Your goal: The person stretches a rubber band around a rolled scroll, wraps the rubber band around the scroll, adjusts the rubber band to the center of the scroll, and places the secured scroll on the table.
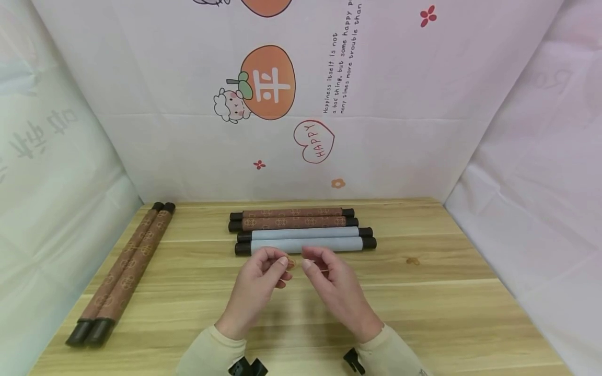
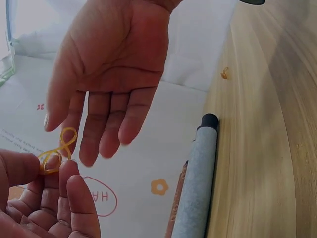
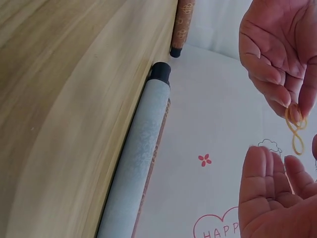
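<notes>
A thin yellow rubber band (image 2: 64,147) is pinched between the thumb and fingers of my left hand (image 1: 260,274), its free loop sticking out with a twist in it. Facing it across a small gap is my right hand (image 1: 336,284), its thumb apart from its fairly straight fingers in both wrist views. The right fingertips are close to the band's loop; whether they touch it I cannot tell. Just beyond both hands lie two light blue scrolls (image 1: 305,244) with black end knobs, side by side on the table.
Behind the blue scrolls lie two brown patterned scrolls (image 1: 287,223). Another brown pair (image 1: 127,271) lies slanted along the table's left side. A loose rubber band (image 1: 413,261) rests on the wooden table (image 1: 447,318) at right. White printed cloth (image 1: 385,141) walls off the back and sides.
</notes>
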Demonstrator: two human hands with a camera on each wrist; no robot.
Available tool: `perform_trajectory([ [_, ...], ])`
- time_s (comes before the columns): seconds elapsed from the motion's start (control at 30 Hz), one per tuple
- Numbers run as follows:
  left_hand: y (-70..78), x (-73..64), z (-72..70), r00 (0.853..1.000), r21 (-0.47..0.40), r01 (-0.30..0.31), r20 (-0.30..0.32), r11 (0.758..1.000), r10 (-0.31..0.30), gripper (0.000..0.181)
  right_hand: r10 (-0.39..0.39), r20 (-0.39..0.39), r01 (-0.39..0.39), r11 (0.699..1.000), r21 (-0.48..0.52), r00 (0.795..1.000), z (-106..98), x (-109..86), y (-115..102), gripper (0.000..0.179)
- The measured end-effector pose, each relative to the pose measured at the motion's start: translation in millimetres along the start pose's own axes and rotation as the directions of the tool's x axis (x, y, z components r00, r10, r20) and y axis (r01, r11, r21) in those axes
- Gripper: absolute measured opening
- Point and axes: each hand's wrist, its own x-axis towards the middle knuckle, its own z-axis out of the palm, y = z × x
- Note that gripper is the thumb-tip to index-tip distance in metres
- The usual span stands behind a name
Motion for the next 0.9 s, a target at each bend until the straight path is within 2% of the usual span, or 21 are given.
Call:
perform_trajectory([
  [0.13,1.1,-2.2,2.6,0.999,0.067,-0.016,0.035,0.998,0.014,0.013,-0.026,0.036,0.026,1.0,0.016,0.999,2.9,1.6,-2.0,0.038],
  [0.27,1.2,-3.2,3.6,0.998,0.091,-0.029,0.055,0.995,0.024,0.015,-0.054,0.058,0.054,0.999,-0.002,0.997,4.3,2.5,-1.3,0.026],
  [0.5,1.1,-3.1,3.2,0.999,0.088,-0.04,0.039,0.995,0.037,0.017,-0.043,0.032,0.044,0.999,-0.02,0.999,2.3,0.9,0.1,0.011],
  [0.63,1.4,-3.0,2.6,0.999,0.034,-0.036,0.041,0.999,0.035,0.017,-0.022,0.024,0.023,1.0,-0.014,0.999,1.9,0.3,0.9,0.009],
  [0.77,1.3,-3.1,2.1,0.997,-0.018,-0.008,0.081,1.0,0.01,0.02,-0.005,0.016,0.005,1.0,0.014,1.0,1.5,-0.1,1.2,0.01],
  [0.9,1.1,-3.6,2.7,0.99,-0.003,0.013,0.137,1.0,-0.013,0.024,0.008,0.006,-0.008,0.999,0.05,1.0,0.7,-0.9,0.5,0.014],
])
